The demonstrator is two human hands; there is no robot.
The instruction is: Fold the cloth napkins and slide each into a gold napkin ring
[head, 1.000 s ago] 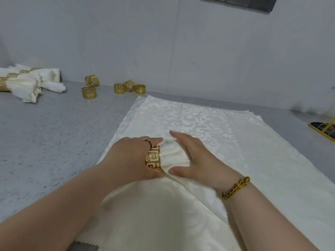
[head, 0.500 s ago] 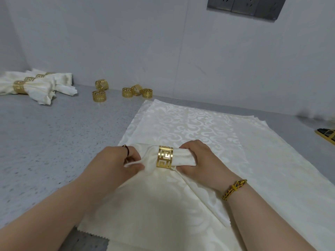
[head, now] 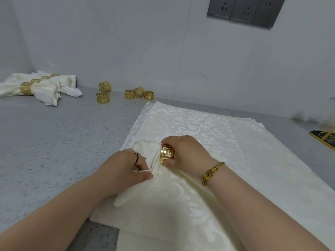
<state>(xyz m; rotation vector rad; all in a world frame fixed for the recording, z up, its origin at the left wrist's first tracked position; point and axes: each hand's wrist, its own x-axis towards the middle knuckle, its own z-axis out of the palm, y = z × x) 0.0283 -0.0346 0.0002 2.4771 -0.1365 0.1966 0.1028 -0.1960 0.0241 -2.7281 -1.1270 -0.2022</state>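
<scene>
head view: left grip (head: 125, 167) pinches napkin (head: 151, 153); right grip (head: 188, 153) holds gold ring (head: 167, 153), covering its far side.

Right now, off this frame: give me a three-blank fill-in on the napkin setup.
1. The right hand grips the gold ring, and the left hand pinches the rolled ____.
2. By the wall sit ____ loose rings.
3. The finished napkins lie at the counter's far ____ side.

Missing words: napkin; five; left.

Grey wall sockets (head: 245, 10) above a speckled counter (head: 54, 142).
</scene>
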